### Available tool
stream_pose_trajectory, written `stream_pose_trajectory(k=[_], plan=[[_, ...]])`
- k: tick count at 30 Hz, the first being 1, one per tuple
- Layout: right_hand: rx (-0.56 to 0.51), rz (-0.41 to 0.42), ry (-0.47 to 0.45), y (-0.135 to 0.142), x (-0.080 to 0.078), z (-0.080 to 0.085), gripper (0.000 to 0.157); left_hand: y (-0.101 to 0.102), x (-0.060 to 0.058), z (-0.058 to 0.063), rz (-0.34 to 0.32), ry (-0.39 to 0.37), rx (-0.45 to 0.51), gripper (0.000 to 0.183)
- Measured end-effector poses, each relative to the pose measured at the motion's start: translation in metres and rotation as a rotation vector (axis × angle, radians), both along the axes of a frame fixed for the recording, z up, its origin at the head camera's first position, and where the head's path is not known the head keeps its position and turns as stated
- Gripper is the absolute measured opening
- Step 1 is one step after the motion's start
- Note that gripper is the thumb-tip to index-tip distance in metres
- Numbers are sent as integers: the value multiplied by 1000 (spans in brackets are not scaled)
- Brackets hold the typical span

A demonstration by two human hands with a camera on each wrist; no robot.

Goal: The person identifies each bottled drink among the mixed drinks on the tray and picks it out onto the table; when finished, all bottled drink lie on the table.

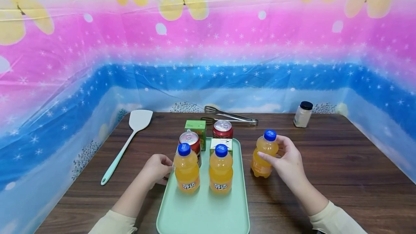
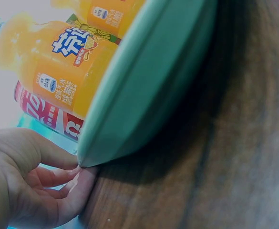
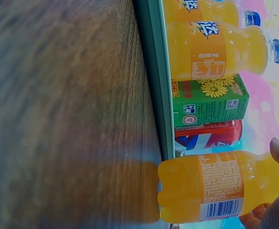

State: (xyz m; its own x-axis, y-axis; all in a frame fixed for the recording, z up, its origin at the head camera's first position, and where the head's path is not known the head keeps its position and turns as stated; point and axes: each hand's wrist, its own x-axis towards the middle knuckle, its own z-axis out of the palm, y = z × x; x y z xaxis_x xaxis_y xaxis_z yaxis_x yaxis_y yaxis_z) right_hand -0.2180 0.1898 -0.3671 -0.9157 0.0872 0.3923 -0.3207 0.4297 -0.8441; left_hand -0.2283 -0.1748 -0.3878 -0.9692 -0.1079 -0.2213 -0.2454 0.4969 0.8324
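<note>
My left hand (image 1: 158,169) pinches the left rim of a pale green tray (image 1: 201,214); the left wrist view shows thumb and fingertips at the tray's edge. To the tray's right, my right hand (image 1: 287,158) grips an orange soda bottle (image 1: 264,151) with a blue cap, around its upper part. This bottle is slightly tilted; whether its base touches the table I cannot tell. Two like bottles, a left one (image 1: 186,170) and a right one (image 1: 221,172), stand on the tray. Behind them are two red cans (image 1: 222,129) and two green drink cartons (image 1: 196,127), partly hidden.
A white spatula (image 1: 140,120) with a mint handle lies on the dark wooden table (image 1: 341,169) at the left. Metal tongs (image 1: 238,117) lie behind the tray. A black-lidded jar (image 1: 303,115) stands at the back right. Patterned cloth (image 1: 227,53) walls in the table.
</note>
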Motion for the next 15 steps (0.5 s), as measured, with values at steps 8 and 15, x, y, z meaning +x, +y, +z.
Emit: stream_pose_trajectory(k=[8, 15], plan=[[-6, 1, -2, 1, -1, 0, 57, 0, 0, 0, 0, -7, 0, 6], [-10, 5, -17, 0, -1, 0, 58, 0, 0, 0, 5, -11, -11, 7]])
